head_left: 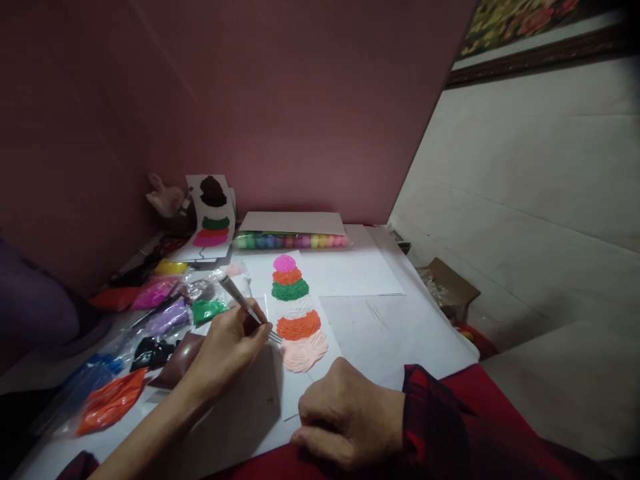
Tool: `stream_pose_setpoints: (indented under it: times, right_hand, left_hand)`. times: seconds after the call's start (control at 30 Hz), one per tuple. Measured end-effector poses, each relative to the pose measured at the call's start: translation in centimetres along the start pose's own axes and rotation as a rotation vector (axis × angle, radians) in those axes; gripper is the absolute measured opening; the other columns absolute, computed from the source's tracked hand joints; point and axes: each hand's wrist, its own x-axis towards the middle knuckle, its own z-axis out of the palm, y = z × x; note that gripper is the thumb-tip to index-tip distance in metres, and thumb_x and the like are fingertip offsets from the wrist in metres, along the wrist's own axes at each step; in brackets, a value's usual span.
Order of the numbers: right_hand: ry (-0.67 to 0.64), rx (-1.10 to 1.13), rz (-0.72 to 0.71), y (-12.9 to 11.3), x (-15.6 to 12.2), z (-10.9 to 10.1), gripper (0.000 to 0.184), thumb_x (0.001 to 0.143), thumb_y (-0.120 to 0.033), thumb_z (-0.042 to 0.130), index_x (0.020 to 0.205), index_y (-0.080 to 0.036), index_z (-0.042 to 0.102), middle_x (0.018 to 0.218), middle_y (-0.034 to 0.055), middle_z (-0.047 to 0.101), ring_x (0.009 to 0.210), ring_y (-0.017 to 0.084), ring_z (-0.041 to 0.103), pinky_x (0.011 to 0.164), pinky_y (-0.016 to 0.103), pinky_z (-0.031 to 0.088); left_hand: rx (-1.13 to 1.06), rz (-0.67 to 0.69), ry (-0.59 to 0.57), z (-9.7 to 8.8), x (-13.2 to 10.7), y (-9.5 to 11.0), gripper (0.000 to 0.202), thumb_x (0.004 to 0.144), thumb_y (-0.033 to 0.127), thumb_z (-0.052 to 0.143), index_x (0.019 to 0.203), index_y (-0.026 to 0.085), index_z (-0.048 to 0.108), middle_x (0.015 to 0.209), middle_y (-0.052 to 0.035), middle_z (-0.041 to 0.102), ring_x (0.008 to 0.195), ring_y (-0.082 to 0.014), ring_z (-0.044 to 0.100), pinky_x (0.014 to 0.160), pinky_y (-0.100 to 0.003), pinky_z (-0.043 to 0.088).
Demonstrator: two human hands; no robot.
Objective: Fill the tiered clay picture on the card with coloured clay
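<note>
Nearest me, my right hand (350,417) rests at the paper's lower end, fingers folded together; nothing shows in it, though its palm is hidden. My left hand (233,343) is just beyond, thumb and fingers clamped on a fork (245,303). Its tines are at the left edge of the pale pink clay (304,353), the lowest patch on the paper strip (295,393); I can't tell whether they press in. I'd keep the tines shallow, use short curved strokes, and let the right hand steady the paper without touching the clay.

To the left, clear bags hold clay: an orange bag (111,401) nearest, then a black bag (153,353), a purple bag (167,319), a green bag (209,310) and a yellow bag (171,267). Farther back, a long clear pack (293,241) holds a row of many colours.
</note>
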Motion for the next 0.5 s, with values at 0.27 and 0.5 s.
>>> stream_pose_setpoints:
  times: [0.27,0.5]
  right_hand:
    - [0.003,-0.009,0.006,-0.08,-0.02,-0.06,0.028,0.084,-0.031,0.055,0.062,-0.015,0.06,0.057,0.0003,0.064,0.049,0.008,0.052,0.048,0.019,0.032]
    - [0.006,0.01,0.009,-0.11,0.01,-0.13,0.029,0.085,-0.031,0.054,0.062,-0.015,0.06,0.056,-0.0003,0.063,0.049,0.008,0.052,0.047,0.02,0.031]
  left_hand:
    - [0.056,0.018,-0.181,0.72,-0.48,0.37,0.01,0.076,0.021,0.049,0.066,0.019,0.048,0.057,0.0041,0.046,0.055,-0.013,0.043,0.051,-0.024,0.033]
    - [0.132,0.045,-0.135,0.13,0.06,-0.18,0.01,0.076,0.02,0.047,0.066,0.019,0.047,0.059,0.0031,0.048,0.056,-0.0135,0.045,0.053,-0.025,0.033]
